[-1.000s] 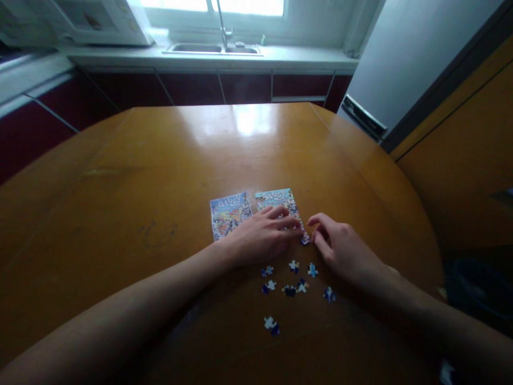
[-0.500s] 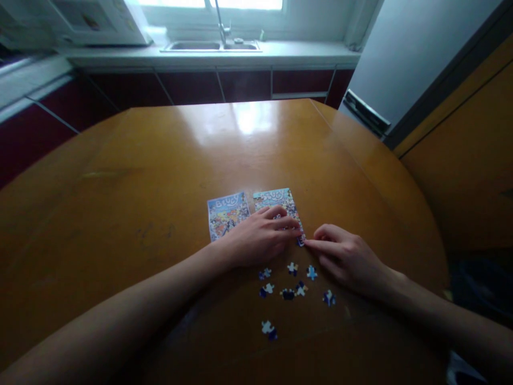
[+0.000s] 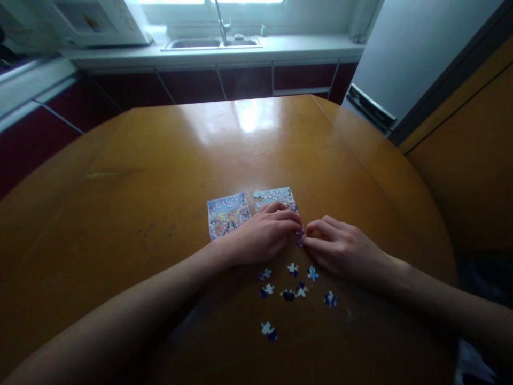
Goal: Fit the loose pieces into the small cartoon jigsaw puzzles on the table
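Note:
A partly covered jigsaw puzzle (image 3: 276,194) with a light blue top lies on the table. My left hand (image 3: 268,230) reaches across its lower part, fingers bent together and fingertips curled at its right edge. From the right, my right hand (image 3: 340,246) meets the puzzle's lower right corner, thumb and index finger closed against it; whether a loose piece is between them is hidden. Left of the puzzle lies a printed picture sheet (image 3: 228,214) with similar artwork. Several loose puzzle pieces are spread below the hands, among them a light blue piece (image 3: 312,273) and a white-and-dark-blue piece (image 3: 269,330).
The wooden table (image 3: 160,160) has a curved right edge. Beyond it stand a counter with a double sink (image 3: 196,44) and tap, a white microwave (image 3: 100,21) at the left, and a fridge (image 3: 417,53) at the right.
My right hand has moved slightly left, and its index finger has bent in from pointing to closing at the puzzle's corner. My left fingers have drawn closer together at the puzzle's right edge.

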`<state>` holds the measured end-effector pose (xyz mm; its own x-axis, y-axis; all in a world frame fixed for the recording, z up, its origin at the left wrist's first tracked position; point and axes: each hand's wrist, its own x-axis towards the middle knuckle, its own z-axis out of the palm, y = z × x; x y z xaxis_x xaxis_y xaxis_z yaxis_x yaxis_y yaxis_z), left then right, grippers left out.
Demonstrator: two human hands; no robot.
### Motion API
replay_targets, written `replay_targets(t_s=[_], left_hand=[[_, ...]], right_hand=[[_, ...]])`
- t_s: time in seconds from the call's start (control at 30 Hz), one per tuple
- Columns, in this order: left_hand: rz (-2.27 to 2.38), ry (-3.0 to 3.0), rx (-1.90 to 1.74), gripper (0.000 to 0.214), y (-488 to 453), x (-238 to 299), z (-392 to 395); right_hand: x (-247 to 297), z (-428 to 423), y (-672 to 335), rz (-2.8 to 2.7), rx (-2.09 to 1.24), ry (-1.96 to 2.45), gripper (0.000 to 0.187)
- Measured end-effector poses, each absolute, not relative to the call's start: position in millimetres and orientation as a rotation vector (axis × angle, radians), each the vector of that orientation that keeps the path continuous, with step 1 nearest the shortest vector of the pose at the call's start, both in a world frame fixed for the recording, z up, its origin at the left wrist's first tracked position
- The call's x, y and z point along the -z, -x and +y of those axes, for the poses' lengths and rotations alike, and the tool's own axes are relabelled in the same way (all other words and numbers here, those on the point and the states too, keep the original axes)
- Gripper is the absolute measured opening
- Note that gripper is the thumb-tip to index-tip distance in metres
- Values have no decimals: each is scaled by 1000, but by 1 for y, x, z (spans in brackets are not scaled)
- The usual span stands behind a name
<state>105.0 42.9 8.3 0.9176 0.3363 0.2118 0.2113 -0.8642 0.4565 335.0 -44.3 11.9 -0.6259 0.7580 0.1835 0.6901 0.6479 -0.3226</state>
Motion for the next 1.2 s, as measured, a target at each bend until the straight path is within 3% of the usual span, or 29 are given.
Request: replay_targets(t_s=[0.13,0.37,0.63,0.93,1.07,1.2], left_hand=[[414,-2577,-488,42,-103,-11,46],[701,-2584,-888,30,-77,-39,65],[927,-2617,-910,18,-31,-39,45],[1058,-2604,-978,19,7,-18,15],[1033,-2599,-1000,18,6,-15,16],[1002,-2585,-1021,18,5,-12,17]], right_hand=[[-9,-37,-333,-2402,-477,1118,20],[1,-38,-336,-2442,-366,1069,23],[1,-22,-330,-2230,-388,1190,24],[1,-12,-326,-2522,-194,1115,32],[-2,-10,-323,-2591,-129,1107,29],[-4,-6,-318,-2479,-275,1119,21]])
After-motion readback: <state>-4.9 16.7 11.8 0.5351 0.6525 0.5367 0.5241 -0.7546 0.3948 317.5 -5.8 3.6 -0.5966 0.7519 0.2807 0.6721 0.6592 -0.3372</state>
